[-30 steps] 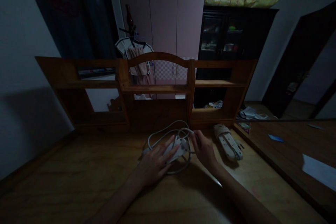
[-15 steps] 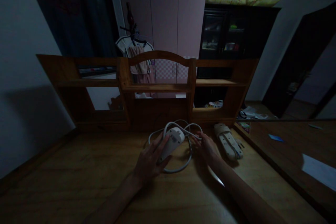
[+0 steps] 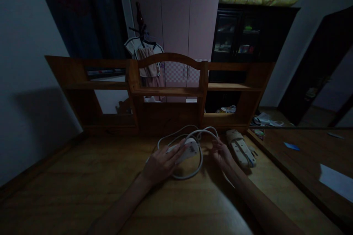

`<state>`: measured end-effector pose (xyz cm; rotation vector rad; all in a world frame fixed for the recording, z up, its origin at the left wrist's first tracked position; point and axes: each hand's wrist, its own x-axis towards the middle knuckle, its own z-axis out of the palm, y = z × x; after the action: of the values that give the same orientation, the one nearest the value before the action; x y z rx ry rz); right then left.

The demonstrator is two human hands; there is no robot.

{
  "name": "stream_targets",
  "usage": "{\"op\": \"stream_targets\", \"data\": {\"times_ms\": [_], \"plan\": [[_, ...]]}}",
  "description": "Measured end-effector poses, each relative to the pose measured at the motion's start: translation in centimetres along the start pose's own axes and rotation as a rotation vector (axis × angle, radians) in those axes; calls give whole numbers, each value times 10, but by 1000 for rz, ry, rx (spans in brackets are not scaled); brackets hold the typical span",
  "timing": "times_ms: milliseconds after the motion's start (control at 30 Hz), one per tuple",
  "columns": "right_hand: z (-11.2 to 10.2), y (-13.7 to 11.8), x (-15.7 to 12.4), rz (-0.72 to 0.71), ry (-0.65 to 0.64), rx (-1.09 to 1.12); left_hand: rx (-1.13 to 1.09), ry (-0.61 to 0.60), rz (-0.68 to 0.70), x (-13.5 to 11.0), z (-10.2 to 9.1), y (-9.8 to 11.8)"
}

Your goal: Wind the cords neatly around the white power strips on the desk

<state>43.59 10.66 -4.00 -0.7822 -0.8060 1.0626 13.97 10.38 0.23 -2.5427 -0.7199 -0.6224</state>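
A white power strip [image 3: 188,149] lies on the wooden desk [image 3: 82,176] with its white cable [image 3: 190,167] looped around it. My left hand [image 3: 162,162] rests on the strip's near end, fingers stretched along it and gripping it. My right hand [image 3: 224,155] is just right of the cable loops, fingers curled at the cord. In this dim light I cannot make out whether they pinch it.
A second power strip [image 3: 241,148], bound with a strap, lies to the right of my right hand. A wooden hutch with open shelves [image 3: 168,91] stands along the desk's back. A darker table [image 3: 303,154] with papers adjoins on the right. Wardrobes stand behind.
My left hand lifted the power strip's end, then lowered it flat again. The cable loops shifted right and my right hand moved right with them.
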Motion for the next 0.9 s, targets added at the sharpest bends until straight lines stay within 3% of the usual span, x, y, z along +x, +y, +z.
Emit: {"op": "stream_targets", "data": {"times_ms": [100, 267, 500, 633, 733, 900], "plan": [[6, -3, -6, 41, -32, 95, -9, 8, -143, 0, -2, -3], [19, -5, -16, 233, -114, 291, 14, 47, -279, 1, -3, -2], [29, -8, -18, 267, -108, 165, 49, 90, -349, 1, -3, 0], [25, 1, -13, 190, 63, -130, 34, 132, -435, 0, 0, -2], [23, 10, -13, 80, 87, -342, 0, 121, -509, -1, 0, -3], [41, 11, -24, -442, 182, -940, -106, 141, -629, 0, 4, -3]]}}
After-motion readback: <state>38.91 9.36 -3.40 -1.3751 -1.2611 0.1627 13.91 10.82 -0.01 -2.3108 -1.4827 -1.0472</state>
